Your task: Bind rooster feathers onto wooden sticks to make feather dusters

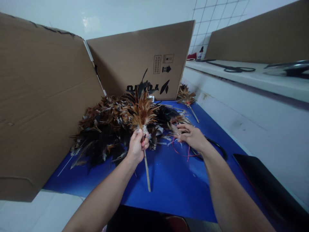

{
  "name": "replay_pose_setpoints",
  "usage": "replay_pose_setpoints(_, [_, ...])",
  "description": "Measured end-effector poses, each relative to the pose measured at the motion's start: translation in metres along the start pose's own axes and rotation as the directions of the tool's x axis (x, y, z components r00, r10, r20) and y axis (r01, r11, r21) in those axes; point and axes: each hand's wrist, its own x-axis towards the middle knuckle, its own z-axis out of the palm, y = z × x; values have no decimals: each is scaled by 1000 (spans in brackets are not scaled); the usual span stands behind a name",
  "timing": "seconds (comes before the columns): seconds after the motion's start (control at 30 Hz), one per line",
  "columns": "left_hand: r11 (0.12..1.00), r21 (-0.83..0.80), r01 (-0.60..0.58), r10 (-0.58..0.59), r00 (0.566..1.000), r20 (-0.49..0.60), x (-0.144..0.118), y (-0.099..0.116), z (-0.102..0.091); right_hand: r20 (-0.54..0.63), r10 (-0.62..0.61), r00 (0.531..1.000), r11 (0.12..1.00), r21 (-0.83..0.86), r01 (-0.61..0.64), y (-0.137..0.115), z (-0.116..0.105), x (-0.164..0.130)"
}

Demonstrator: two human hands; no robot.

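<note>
A small feather duster [143, 111] with brown and black feathers stands nearly upright in my left hand [138, 145]. That hand is closed round its bound neck, where some pink string shows, and the thin wooden stick [147, 170] points down toward me. My right hand [191, 137] is at the right end of the feather pile, its fingers bent and slightly apart beside some pale brown feathers [173, 128]. Whether the fingertips touch these feathers is hard to see. Red string [188, 153] lies under and beside the right hand on the blue table [178, 183].
Behind my left hand spreads a heap of loose brown and black feathers [101, 125]. Cardboard panels [140, 51] stand at the left and back. Another feather duster [186, 96] lies far right. A black flat object [260, 177] rests at the right edge; scissors [238, 69] lie on the ledge.
</note>
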Motion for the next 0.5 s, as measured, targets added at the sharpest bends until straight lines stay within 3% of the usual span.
replay_pose_setpoints(0.23, [1000, -5, 0, 0, 1000, -3, 0, 0, 0, -40, -61, 997, 989, -135, 55, 1, -5, 2])
replay_pose_setpoints(0.5, [1000, -7, 6, -6, 1000, -12, 0, 0, 0, -144, -37, 989, 997, 64, 47, -10, -3, -5])
